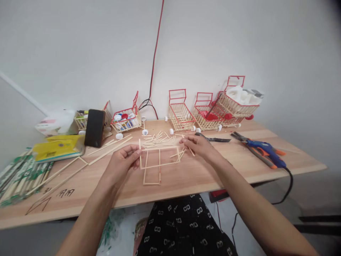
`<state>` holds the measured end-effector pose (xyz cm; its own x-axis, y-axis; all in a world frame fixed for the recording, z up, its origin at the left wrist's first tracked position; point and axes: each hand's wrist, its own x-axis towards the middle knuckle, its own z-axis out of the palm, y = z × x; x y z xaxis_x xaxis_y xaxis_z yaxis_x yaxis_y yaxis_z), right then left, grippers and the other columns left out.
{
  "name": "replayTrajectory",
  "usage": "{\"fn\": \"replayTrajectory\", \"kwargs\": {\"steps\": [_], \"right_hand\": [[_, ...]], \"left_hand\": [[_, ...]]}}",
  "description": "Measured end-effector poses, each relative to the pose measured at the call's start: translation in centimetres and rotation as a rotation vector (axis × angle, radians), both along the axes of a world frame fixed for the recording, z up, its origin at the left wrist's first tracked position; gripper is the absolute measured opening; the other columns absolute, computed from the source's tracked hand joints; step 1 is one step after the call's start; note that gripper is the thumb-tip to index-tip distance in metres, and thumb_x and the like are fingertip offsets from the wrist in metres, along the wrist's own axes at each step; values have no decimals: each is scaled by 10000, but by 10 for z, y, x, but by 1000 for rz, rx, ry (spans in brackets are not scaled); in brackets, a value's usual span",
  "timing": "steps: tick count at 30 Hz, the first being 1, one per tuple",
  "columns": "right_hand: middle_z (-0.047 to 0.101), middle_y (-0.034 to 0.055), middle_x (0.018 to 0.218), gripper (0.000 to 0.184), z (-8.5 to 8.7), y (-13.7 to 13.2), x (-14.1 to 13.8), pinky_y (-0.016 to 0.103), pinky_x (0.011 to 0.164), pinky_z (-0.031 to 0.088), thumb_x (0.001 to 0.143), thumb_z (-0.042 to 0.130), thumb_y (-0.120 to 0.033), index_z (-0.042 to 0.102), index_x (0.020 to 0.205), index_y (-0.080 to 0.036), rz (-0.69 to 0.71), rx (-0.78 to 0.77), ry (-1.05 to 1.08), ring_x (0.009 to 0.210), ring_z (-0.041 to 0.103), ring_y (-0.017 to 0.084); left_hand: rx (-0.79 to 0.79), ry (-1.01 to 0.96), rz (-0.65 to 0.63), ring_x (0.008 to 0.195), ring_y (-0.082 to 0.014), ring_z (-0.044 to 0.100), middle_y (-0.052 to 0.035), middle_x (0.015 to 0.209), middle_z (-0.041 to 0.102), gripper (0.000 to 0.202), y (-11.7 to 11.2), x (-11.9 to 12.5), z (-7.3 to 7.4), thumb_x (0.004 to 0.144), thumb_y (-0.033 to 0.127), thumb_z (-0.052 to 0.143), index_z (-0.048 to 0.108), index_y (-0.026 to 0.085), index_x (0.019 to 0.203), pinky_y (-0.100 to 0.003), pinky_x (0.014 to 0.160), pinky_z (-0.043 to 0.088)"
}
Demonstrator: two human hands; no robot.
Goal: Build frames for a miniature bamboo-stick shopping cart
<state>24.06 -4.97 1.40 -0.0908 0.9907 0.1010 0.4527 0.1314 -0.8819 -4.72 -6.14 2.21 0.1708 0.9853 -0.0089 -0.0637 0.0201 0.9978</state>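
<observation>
Stick frame [159, 164] is lying flat on the table [239, 160], near the front edge, between both hands. Its left upright is pinched by the left hand [124, 158], fingers closed; the thumb contact is hidden behind the fingers. A short stick [191, 151] is pinched by the right hand [198, 145], fingers curled, just beside the frame's right end; the grip point is mostly covered. Loose sticks [157, 139] are scattered just behind the frame. The glue gun [263, 151] is lying well to the right, its cable dropping off the edge. Packets [16, 177] at far left are cut off and blurred.
</observation>
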Motion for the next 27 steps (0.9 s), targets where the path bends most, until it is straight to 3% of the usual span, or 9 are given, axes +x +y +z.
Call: {"fn": "replayTrajectory", "kwargs": {"steps": [4,8,10,13,17,22,27], "right_hand": [[483,-18,558,323,-11,-14,21,263,539,267,881,469,-398,539,659,-173,-111,108,-429,535,416,126],[563,13,639,235,-12,-25,24,269,584,292,895,479,-319,561,732,-171,-195,163,-635,603,479,149],[599,32,718,219,-8,-26,22,265,624,325,914,469,-290,597,785,-167,-108,214,-640,670,516,158],[618,58,857,207,-4,-20,20,266,703,367,936,471,-277,645,894,-174,132,287,-642,779,548,166],[613,82,1000,189,0,-4,17,265,751,389,906,531,-210,637,1061,-187,375,246,-723,892,567,177],[604,92,989,85,6,2,12,263,704,383,884,555,-197,622,924,-164,425,237,-932,873,581,187],[646,134,966,168,6,-9,1,300,662,356,899,462,-131,603,990,-128,362,193,-1129,815,610,214]], "left_hand": [[-119,-84,19,466,-40,439,42,613,534,324,-10,-2,-9,629,349,815,637,132,790,-147,411,316],[-158,-116,26,468,-35,441,40,613,537,290,-22,0,-10,642,320,817,640,135,779,-134,415,323],[-153,-135,44,473,-35,445,33,626,550,289,-27,-4,-9,637,310,824,648,133,784,-131,413,326],[-162,-150,88,477,-37,457,18,656,578,298,-34,-15,-9,622,301,837,665,134,798,-128,412,337],[-191,-182,136,479,-31,460,8,696,603,302,-39,-32,-12,584,276,860,682,131,781,-122,408,352],[-205,-197,154,462,-26,439,14,643,584,306,-41,-40,-16,574,276,867,690,120,768,-113,393,340],[-218,-216,159,482,-28,454,8,674,599,315,-41,-43,-20,572,269,869,695,114,784,-114,406,357]]}}
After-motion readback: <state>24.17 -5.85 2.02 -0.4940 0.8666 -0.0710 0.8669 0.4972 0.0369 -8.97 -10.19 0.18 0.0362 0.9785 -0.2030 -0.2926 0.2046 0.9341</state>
